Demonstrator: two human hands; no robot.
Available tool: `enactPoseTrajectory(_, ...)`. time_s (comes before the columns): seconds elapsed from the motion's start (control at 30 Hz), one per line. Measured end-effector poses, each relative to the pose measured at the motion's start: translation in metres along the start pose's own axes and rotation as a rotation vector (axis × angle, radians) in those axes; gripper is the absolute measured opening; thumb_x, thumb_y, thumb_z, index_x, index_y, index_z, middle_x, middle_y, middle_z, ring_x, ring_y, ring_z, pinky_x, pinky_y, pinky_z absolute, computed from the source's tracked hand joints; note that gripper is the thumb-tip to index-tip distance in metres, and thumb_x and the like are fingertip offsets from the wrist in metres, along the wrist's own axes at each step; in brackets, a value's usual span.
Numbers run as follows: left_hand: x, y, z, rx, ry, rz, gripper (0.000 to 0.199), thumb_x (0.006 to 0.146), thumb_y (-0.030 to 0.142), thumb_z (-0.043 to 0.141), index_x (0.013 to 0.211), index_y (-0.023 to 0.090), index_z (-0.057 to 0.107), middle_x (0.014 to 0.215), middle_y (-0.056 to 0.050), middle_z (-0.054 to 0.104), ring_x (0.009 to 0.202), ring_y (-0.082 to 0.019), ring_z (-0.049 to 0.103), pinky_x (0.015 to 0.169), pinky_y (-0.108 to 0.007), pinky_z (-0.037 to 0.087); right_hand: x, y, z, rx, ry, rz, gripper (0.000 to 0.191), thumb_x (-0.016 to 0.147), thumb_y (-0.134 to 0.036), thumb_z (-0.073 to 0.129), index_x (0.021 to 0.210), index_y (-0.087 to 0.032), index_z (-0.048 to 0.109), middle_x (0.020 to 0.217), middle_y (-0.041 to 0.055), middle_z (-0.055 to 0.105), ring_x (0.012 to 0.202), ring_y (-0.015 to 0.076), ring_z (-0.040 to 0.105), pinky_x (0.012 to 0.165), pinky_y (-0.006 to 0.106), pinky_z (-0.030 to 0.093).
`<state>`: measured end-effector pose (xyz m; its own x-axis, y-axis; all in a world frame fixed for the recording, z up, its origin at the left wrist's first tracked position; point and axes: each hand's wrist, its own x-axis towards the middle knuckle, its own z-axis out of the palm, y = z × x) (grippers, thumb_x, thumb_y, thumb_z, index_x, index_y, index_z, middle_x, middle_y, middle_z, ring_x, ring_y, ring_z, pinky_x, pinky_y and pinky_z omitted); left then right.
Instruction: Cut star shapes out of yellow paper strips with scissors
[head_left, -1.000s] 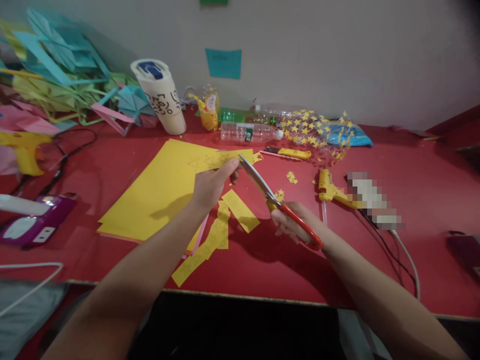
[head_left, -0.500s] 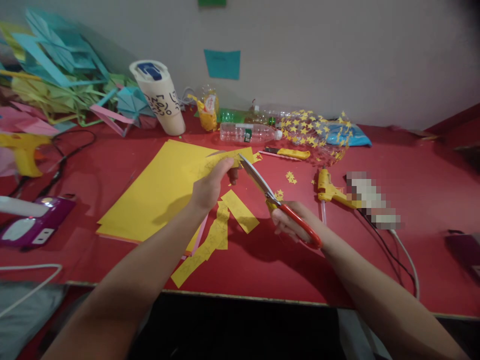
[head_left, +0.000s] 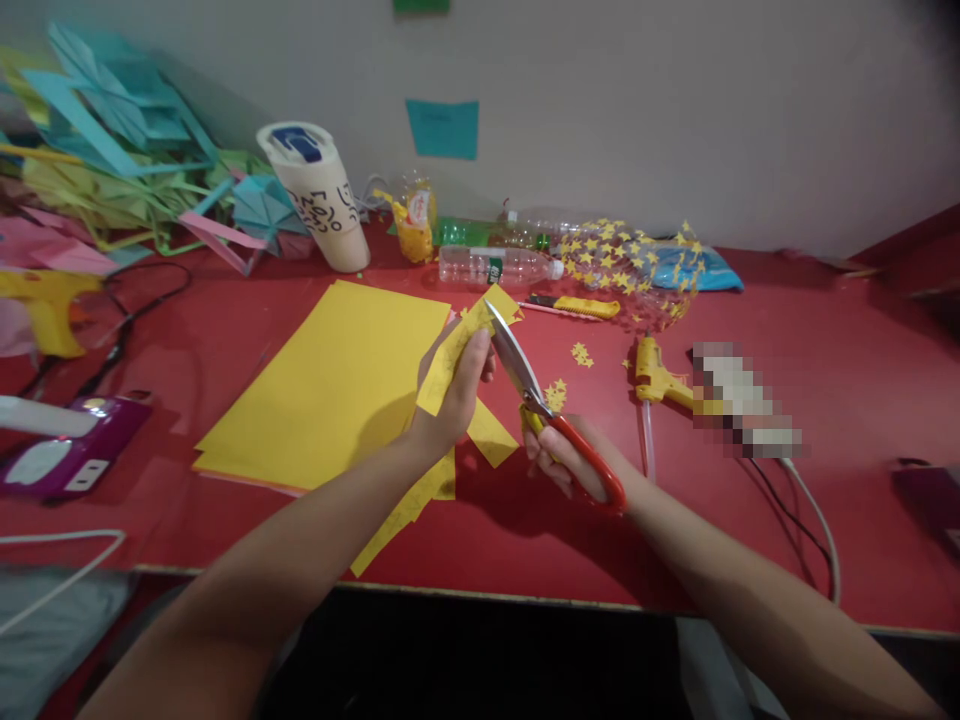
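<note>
Pinched in my left hand [head_left: 459, 395] is a yellow paper strip [head_left: 444, 362] with faint drawn outlines on it. My right hand [head_left: 559, 455] is closed round the red handles of a pair of scissors [head_left: 517, 362], whose blades point up and left to the strip near my left thumb. I cannot tell whether the blades are cutting into it. Below my left hand more yellow strips [head_left: 493, 436] lie on the red table [head_left: 525, 560]. Small cut yellow stars [head_left: 556, 393] lie just beyond the scissors.
Yellow sheets [head_left: 300, 390] are stacked at left. Behind stand a white tumbler [head_left: 319, 200], plastic bottles [head_left: 495, 267], a yellow utility knife [head_left: 585, 307] and a star-covered clear bottle [head_left: 630, 265]. A yellow glue gun [head_left: 652, 375] lies at right; folded paper pieces [head_left: 135, 130] fill the back left.
My left hand has moved right and turned, tilting the strip steeply so that more of it shows. My right hand and the scissors have shifted slightly left.
</note>
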<state>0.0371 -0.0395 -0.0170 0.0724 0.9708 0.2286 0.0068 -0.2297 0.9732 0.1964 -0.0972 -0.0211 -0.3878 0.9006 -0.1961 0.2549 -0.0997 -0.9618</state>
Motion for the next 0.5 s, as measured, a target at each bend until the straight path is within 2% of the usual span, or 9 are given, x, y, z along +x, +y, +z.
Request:
enactPoseTrajectory(0.23, -0.0033, -0.0043, -0.0005, 0.049, -0.014, 0.074, 0.042, 0.088, 0.055, 0.041, 0.062, 0.022, 0.048, 0.064, 0.000, 0.050, 0.062, -0.012, 0.050, 0.066, -0.029, 0.045, -0.0026, -0.0008, 0.0049, 0.017, 0.026, 0.011, 0.059, 0.075, -0.080, 0.041, 0.061, -0.022, 0.041, 0.039, -0.0094, 0.035, 0.035, 0.0078, 0.039, 0.056, 0.031, 0.051)
enactPoseTrajectory(0.5, -0.0081, -0.0001, 0.0039, 0.025, 0.053, 0.007, 0.039, 0.086, 0.052, 0.047, 0.062, 0.022, 0.049, 0.065, 0.000, 0.052, 0.065, -0.012, 0.052, 0.070, -0.029, 0.047, -0.0036, -0.0064, 0.0096, 0.052, 0.053, 0.017, 0.060, 0.071, -0.083, 0.043, 0.058, -0.024, 0.039, 0.036, -0.0101, 0.032, 0.034, 0.0084, 0.038, 0.058, 0.033, 0.052)
